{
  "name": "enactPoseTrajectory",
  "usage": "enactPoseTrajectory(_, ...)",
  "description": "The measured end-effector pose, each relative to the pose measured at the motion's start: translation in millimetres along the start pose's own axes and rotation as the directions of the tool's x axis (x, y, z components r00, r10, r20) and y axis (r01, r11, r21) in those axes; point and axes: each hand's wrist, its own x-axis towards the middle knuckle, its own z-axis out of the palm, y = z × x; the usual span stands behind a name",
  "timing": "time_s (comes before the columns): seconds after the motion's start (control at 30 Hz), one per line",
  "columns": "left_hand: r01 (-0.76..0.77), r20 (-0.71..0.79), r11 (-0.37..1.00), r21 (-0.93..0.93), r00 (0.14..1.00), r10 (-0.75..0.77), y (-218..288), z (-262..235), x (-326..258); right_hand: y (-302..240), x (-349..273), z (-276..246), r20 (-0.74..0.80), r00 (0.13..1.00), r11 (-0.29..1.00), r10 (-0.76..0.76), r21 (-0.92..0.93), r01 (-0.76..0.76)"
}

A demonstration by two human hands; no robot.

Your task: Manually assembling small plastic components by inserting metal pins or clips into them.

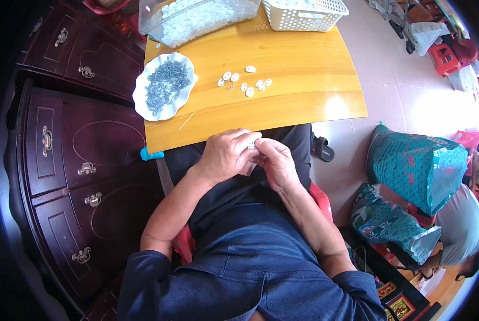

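Just beyond the table's near edge, over my lap, my left hand (pixel 224 154) and my right hand (pixel 276 163) meet with fingers closed. Between their fingertips is a small white plastic piece (pixel 251 144), mostly covered by the fingers. On the table ahead lie several small white oval pieces with dark holes (pixel 249 92), loosely scattered. A few tiny metal bits (pixel 231 86) are among them. To the left, a white scalloped plate (pixel 139 101) holds a heap of small grey metal screws or pins (pixel 167 80). A thin pale stick (pixel 186 121) rests near the plate.
At the table's (pixel 314 101) far side stand a clear bin (pixel 152 27) full of white pieces and a white perforated basket (pixel 303 22). Dark wooden drawers (pixel 84 139) line the left. Right, on the floor, are large teal bags (pixel 410 160); another person (pixel 458 224) is beside them.
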Motion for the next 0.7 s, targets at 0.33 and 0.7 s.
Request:
enactPoseTrajectory(0.33,-0.001,-0.038,0.997,-0.077,0.999,-0.002,-4,1,0,0,-1,9,-0.016,0.997,0.995,-0.081,-0.061,0.080)
enactPoseTrajectory(0.7,0.139,0.014,0.935,-0.326,0.990,-0.142,-8,-10,6,0,6,14,-0.066,0.975,0.947,-0.213,-0.259,0.189)
